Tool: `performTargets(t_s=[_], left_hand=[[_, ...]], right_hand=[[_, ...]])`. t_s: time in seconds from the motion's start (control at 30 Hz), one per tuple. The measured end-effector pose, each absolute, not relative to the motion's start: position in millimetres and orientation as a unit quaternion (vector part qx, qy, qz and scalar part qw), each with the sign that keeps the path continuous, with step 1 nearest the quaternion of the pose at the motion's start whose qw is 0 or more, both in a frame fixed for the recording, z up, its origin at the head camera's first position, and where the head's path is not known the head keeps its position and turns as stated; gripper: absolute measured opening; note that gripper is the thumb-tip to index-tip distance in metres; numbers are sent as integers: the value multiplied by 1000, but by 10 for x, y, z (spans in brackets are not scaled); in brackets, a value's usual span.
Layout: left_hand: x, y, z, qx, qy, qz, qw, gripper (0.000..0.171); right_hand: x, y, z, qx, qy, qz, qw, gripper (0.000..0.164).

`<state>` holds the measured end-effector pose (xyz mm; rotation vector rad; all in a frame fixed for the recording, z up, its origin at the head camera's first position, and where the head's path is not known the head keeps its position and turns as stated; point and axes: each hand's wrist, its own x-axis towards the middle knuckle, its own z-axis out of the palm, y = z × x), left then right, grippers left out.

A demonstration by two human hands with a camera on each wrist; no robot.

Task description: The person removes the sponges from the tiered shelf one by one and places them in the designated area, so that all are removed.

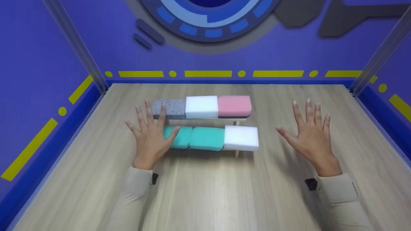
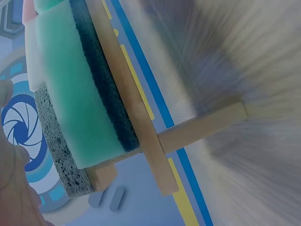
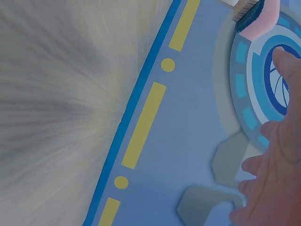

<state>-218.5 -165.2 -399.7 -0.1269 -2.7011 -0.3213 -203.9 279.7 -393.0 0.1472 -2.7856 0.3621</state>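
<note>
Two rows of sponges rest on low wooden racks. In the back row of the head view are a grey speckled sponge (image 1: 173, 108), a white sponge (image 1: 201, 106) and a pink sponge (image 1: 235, 106). The front row has a teal sponge (image 1: 181, 137), another teal sponge (image 1: 207, 138) and a second white sponge (image 1: 241, 137). My left hand (image 1: 151, 138) is spread above the rows' left end, hiding part of the grey and left teal sponges. To the right of the rows, my right hand (image 1: 313, 138) is spread with nothing in it.
A slatted wooden rack (image 2: 136, 94) stands on a leg under the dark-backed green sponge. The wood-grain table (image 1: 205, 192) is bounded by blue panels (image 1: 29, 64) with yellow marks. Metal posts (image 1: 382, 51) rise at the back corners.
</note>
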Motion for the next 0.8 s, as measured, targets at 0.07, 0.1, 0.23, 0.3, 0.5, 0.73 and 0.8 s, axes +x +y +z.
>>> performTargets(t_s=[0.07,0.1,0.23,0.3,0.5,0.73,0.8], left_hand=[[-2189,-1655,-3995,-47,-970,-116,209,81],[-2188,-1657,-3998,-48,-970,-119,208,81],[-2180,-1677,-4014,-49,-968,-134,206,81],[-2176,-1693,-4026,-49,-967,-139,207,81],[-2168,-1776,-4015,-42,-964,-185,186,85],[-2197,-1948,-4040,-24,-904,-402,143,80],[-2198,-1997,-4080,-12,-874,-468,132,76]], right_hand=[[-2037,2801,-3932,52,-976,131,164,93],[-2036,2804,-3935,52,-976,133,164,92],[-2035,2812,-3950,53,-975,144,161,92],[-2040,2814,-3953,55,-974,151,158,92],[-2060,2819,-3872,74,-962,204,168,87],[-2119,2805,-3696,121,-929,281,206,75],[-2144,2788,-3647,132,-926,294,198,75]])
